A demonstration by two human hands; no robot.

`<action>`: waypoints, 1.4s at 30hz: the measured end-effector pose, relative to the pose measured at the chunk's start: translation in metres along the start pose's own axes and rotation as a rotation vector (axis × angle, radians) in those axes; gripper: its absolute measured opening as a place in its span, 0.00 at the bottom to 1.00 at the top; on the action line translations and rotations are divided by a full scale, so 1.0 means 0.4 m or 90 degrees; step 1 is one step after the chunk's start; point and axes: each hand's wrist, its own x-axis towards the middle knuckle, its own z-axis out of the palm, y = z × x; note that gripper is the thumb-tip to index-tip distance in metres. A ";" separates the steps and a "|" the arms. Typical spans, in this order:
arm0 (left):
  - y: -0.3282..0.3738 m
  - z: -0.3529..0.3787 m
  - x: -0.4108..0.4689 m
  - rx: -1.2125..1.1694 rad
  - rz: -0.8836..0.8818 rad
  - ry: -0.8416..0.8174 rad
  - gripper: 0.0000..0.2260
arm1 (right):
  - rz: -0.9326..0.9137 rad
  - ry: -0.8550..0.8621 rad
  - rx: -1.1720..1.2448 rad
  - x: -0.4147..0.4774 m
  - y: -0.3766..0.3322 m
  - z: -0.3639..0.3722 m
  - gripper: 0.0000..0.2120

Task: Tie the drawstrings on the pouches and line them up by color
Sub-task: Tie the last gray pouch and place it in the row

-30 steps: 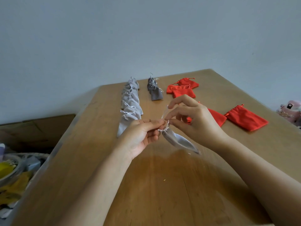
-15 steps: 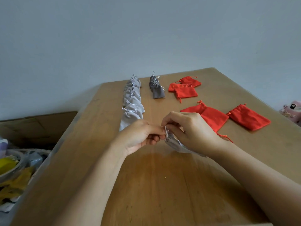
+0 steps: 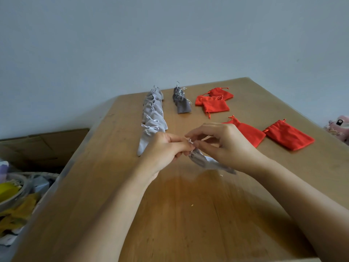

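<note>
L hand (image 3: 166,150) & R hand (image 3: 224,144) meet fingertip to fingertip, both pinching, forearms angled inward.

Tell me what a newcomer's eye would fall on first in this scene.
In the middle, the left hand and right hand pinch the drawstring neck of a grey pouch over the wooden table. Behind the left hand, a long row of tied light grey pouches runs toward the far edge. Bright red pouches lie flat on the right.
</note>
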 end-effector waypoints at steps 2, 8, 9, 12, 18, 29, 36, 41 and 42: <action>-0.005 0.004 0.004 0.016 0.009 0.030 0.12 | -0.008 -0.013 -0.013 0.000 -0.004 0.003 0.12; -0.003 0.016 -0.001 0.020 0.101 0.091 0.16 | 0.024 -0.002 0.018 0.005 -0.006 -0.008 0.10; -0.003 0.019 -0.002 0.021 0.108 0.093 0.16 | 0.013 -0.002 -0.007 0.005 -0.003 -0.005 0.09; -0.006 0.025 -0.002 0.012 0.092 0.095 0.13 | -0.004 0.018 -0.096 0.007 0.011 0.000 0.08; -0.013 0.025 0.001 -0.121 -0.022 0.066 0.05 | 0.017 0.079 -0.144 0.004 0.010 0.005 0.02; 0.005 0.013 0.008 -0.412 -0.165 0.049 0.07 | 0.016 0.058 -0.096 0.006 -0.002 -0.004 0.04; 0.013 -0.017 0.008 -0.293 -0.054 0.029 0.09 | 0.007 0.120 -0.012 0.007 -0.010 -0.014 0.10; 0.021 -0.025 -0.005 -0.246 0.023 -0.032 0.10 | 0.080 -0.056 0.122 0.002 -0.011 -0.030 0.08; 0.021 -0.025 -0.006 -0.233 0.033 -0.034 0.09 | 0.090 -0.073 0.149 0.000 -0.013 -0.030 0.08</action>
